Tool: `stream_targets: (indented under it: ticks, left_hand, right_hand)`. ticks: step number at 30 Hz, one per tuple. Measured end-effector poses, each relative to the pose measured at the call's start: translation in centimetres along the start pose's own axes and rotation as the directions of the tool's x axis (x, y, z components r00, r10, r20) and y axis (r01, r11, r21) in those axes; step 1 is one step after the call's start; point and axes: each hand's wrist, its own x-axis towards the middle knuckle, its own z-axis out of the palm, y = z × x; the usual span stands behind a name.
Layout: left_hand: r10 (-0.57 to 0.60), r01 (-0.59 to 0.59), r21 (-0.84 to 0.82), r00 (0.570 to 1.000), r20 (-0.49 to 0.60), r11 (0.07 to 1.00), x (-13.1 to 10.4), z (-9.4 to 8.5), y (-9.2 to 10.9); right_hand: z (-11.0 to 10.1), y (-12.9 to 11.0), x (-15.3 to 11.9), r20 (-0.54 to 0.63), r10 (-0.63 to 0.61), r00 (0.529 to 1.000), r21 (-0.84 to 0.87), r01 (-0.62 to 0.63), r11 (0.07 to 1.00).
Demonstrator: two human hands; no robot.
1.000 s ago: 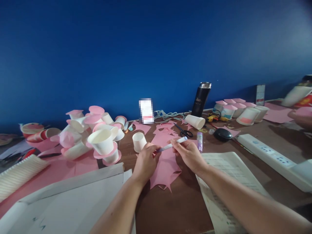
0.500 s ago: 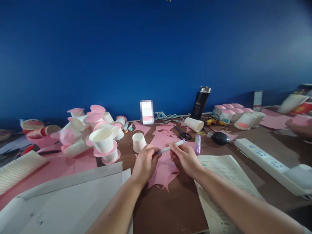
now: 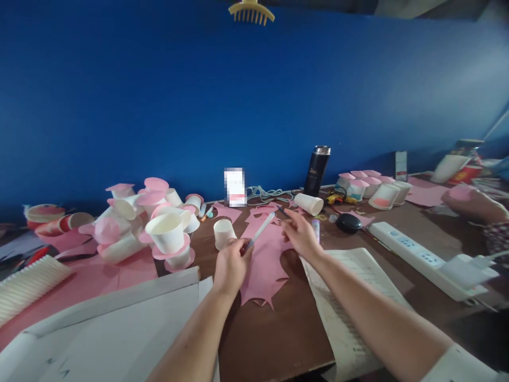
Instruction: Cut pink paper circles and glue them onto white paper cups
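Marker grip: left hand (image 3: 233,262) pinching the slim white marker (image 3: 262,228); right hand (image 3: 300,231) grip unclear.
Hold the smooth, straight barrel at its near end between left thumb and fingers, its far end angled up and away above the flat, jagged-edged pink paper (image 3: 264,257); a light, steady pinch should prevent rolling. Your right fingers are bent beside a dark, narrow tip (image 3: 281,211); whether they grasp it cannot be told, so keep skin clear of any edge. Just beyond your left hand stands a tapered white paper cup (image 3: 223,233); a printed, creased sheet (image 3: 369,265) lies under your right forearm.
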Motion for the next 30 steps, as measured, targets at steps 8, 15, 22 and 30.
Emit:
stream_targets:
  ticks: [8, 15, 22, 30]
  left_hand:
    - [0.001, -0.004, -0.029, 0.996, -0.086, 1.000, -0.2, -0.1, 0.2]
    - [0.047, -0.036, 0.049, 0.965, -0.256, 0.998, 0.3, -1.3, 0.1]
    - [0.045, 0.057, 0.188, 0.865, -0.499, 0.981, 1.2, -3.9, -0.6]
    - [-0.122, 0.295, 0.327, 0.880, -0.460, 0.898, 1.7, -4.1, -2.1]
  right_hand:
    - [-3.2, 1.4, 2.6, 0.054, -0.030, 0.998, -0.880, 0.062, 0.470]
    - [-2.2, 0.9, 2.0, 0.041, 0.040, 0.998, -0.919, 0.022, 0.393]
    - [-2.8, 0.3, 1.8, 0.052, 0.092, 0.994, -0.922, 0.012, 0.388]
    - [-2.8, -0.2, 1.6, 0.050, 0.105, 0.993, -0.911, 0.002, 0.413]
